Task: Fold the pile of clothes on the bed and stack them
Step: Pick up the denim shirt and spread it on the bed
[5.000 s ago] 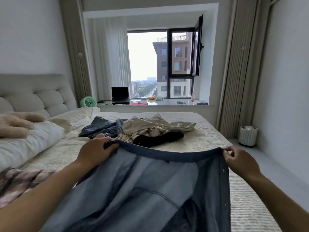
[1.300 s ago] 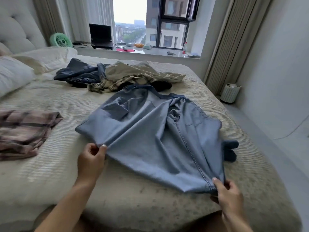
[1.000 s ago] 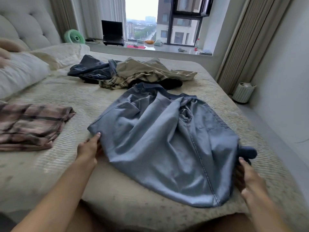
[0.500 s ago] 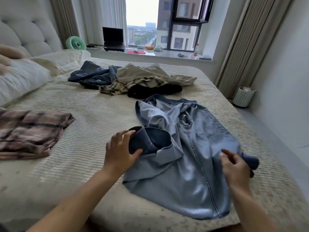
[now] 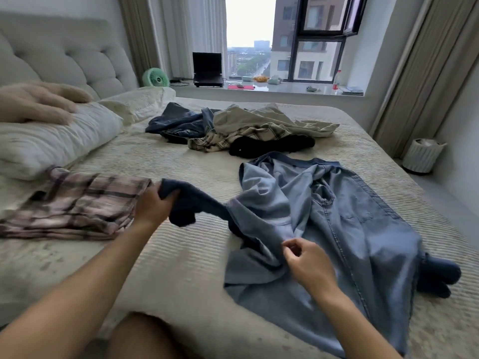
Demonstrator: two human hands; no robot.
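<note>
A light blue denim shirt (image 5: pixel 350 224) lies spread on the bed (image 5: pixel 181 255), front side up and wrinkled. My left hand (image 5: pixel 153 206) grips its dark blue sleeve cuff (image 5: pixel 186 203) and holds it stretched out to the left, off the bedcover. My right hand (image 5: pixel 305 263) rests on the shirt's lower left part, fingers curled and pinching the fabric. The other dark cuff (image 5: pixel 438 275) sticks out at the shirt's right edge. A folded pink plaid garment (image 5: pixel 77 206) lies to the left. The unfolded pile (image 5: pixel 238 128) sits further back.
Pillows (image 5: pixel 51 141) and a padded headboard (image 5: pixel 64 55) are on the left. A windowsill at the back holds a laptop (image 5: pixel 207 69) and a green fan (image 5: pixel 155 77). A white ribbed bin (image 5: pixel 422 155) stands on the floor right of the bed.
The shirt went from held up to lying flat on the bed. In the last half second my left hand pulled the sleeve out leftward, and my right hand moved left onto the shirt body.
</note>
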